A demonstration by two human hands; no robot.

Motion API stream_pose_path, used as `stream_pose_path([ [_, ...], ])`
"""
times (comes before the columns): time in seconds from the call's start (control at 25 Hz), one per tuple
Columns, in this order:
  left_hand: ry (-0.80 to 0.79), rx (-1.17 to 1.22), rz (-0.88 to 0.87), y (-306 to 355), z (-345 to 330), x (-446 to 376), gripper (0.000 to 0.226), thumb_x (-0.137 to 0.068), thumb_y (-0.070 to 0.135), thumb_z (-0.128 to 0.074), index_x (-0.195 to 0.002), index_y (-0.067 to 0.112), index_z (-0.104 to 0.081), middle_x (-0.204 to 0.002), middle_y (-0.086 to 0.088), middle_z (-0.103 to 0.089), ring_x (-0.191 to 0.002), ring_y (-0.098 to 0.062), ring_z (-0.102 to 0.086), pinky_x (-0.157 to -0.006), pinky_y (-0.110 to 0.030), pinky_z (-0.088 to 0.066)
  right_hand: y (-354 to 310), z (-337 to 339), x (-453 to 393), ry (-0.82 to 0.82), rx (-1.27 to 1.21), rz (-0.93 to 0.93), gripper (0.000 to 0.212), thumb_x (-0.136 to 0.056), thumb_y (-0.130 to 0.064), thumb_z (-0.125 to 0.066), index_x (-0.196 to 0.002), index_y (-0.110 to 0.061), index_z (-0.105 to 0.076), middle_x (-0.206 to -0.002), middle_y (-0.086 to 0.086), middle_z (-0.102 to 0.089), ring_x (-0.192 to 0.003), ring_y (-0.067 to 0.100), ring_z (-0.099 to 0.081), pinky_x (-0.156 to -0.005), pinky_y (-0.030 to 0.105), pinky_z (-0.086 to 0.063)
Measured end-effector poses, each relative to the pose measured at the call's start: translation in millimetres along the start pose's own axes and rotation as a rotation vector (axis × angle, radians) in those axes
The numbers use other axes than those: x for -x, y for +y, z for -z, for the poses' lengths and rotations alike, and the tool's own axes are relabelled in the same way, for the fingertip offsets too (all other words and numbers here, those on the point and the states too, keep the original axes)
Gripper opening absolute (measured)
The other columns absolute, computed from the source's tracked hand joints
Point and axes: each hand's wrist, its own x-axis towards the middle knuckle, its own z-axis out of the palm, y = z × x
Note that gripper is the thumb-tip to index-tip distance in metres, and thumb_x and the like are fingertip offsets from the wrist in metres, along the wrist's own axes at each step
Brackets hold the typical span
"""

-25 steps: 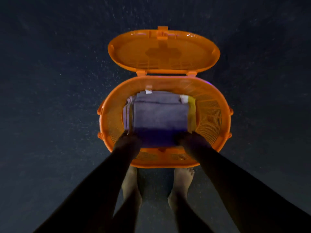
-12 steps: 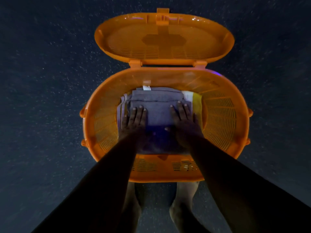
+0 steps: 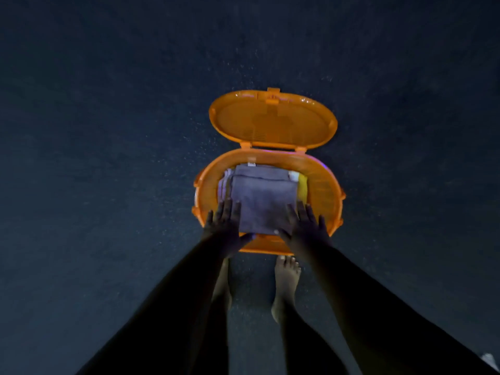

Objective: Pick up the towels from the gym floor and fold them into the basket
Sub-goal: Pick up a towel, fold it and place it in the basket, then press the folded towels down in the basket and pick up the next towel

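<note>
Half a second ago both hands lay flat on the top towel, deep inside the basket; now they have drawn back toward the near rim and the camera sits higher, so the basket looks smaller at centre frame. The left hand (image 3: 226, 226) and the right hand (image 3: 307, 227) have straight, spread fingers and hold nothing — each grip is open, with fingertips over the near corners of the grey towel (image 3: 263, 204), though whether they touch the cloth or hover just above it I cannot tell. My reading is that the pressing-down is over and this towel is settled in place, folded and square. The orange basket (image 3: 322, 190) stands on the dark gym floor (image 3: 108, 158), its hinged lid (image 3: 273, 123) thrown back toward the top of the frame. Counted: one basket, one lid, two hands, two bare feet below the basket (the right foot (image 3: 286, 282) is the plainer one). Towels are harder — one grey on top, a yellow towel (image 3: 303, 186) showing at its right edge, pale folded edges (image 3: 224, 182) at its left, so at least three layers. No loose towel shows on the floor, which suggests the task is near its end.
</note>
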Motion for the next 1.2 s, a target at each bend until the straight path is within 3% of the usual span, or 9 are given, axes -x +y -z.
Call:
stream_pose_path([
  [0.08, -0.033, 0.061, 0.04, 12, 36, 82, 0.12, -0.071, 0.091, -0.017, -0.164, 0.017, 0.003, -0.172, -0.01, 0.006, -0.159, -0.03, 0.002, -0.124, -0.053, -0.008, -12, 42, 76, -0.008, 0.05, 0.012, 0.089, -0.094, -0.076, -0.035, -0.164, -0.029, -0.007, -0.173, 0.001, 0.001, -0.159, 0.026, -0.001, -0.124, 0.058, -0.013],
  [0.2, -0.049, 0.135, 0.108, 28, 89, 212, 0.108, -0.088, 0.082, -0.042, -0.165, 0.021, 0.003, -0.173, -0.007, 0.005, -0.159, -0.027, 0.0, -0.124, -0.059, -0.009, -37, 108, 184, -0.019, 0.063, 0.057, 0.093, -0.089, -0.08, -0.032, -0.164, -0.03, -0.009, -0.173, -0.001, -0.003, -0.159, 0.024, -0.001, -0.124, 0.058, -0.015],
  [0.36, 0.046, 0.269, 0.231, 34, 129, 380, 0.109, -0.087, 0.085, -0.038, -0.165, 0.02, 0.001, -0.173, -0.008, 0.004, -0.159, -0.026, 0.002, -0.126, -0.057, -0.005, -86, 190, 306, -0.027, 0.139, 0.208, 0.09, -0.094, -0.076, -0.036, -0.164, -0.029, -0.004, -0.173, 0.0, 0.001, -0.159, 0.023, 0.003, -0.124, 0.058, -0.007],
  [0.52, 0.173, 0.428, 0.365, 35, 127, 509, 0.109, -0.087, 0.087, -0.035, -0.165, 0.021, 0.005, -0.172, -0.006, 0.008, -0.159, -0.025, 0.006, -0.126, -0.055, -0.003, -131, 226, 392, 0.024, 0.34, 0.419, 0.09, -0.094, -0.078, -0.031, -0.164, -0.029, -0.001, -0.172, 0.002, 0.008, -0.158, 0.025, 0.008, -0.124, 0.057, -0.008],
  [0.88, 0.427, 0.686, 0.737, -26, 43, 700, 0.111, -0.085, 0.09, -0.03, -0.164, 0.022, 0.01, -0.172, -0.004, 0.013, -0.159, -0.023, 0.011, -0.127, -0.054, -0.001, -303, 193, 520, 0.072, 0.758, 0.868, 0.096, -0.091, -0.083, -0.029, -0.163, -0.031, 0.006, -0.172, -0.001, 0.012, -0.158, 0.022, 0.011, -0.125, 0.058, -0.002],
  [1.0, 0.499, 0.772, 0.849, -61, 3, 755, 0.123, -0.071, 0.098, -0.016, -0.164, 0.022, 0.01, -0.172, -0.005, 0.013, -0.159, -0.024, 0.01, -0.127, -0.054, -0.002, -368, 162, 564, 0.096, 0.837, 0.989, 0.096, -0.091, -0.083, -0.029, -0.163, -0.031, 0.007, -0.172, -0.001, 0.011, -0.158, 0.022, 0.011, -0.125, 0.057, -0.002],
  [1.2, 0.583, 0.83, 0.95, -127, -66, 841, 0.111, -0.085, 0.089, -0.033, -0.164, 0.023, 0.011, -0.172, -0.004, 0.013, -0.159, -0.023, 0.01, -0.127, -0.055, -0.002, -468, 90, 639, 0.135, 0.887, 1.117, 0.092, -0.094, -0.079, -0.031, -0.163, -0.031, 0.007, -0.172, -0.001, 0.01, -0.158, 0.02, 0.01, -0.125, 0.057, -0.003],
])
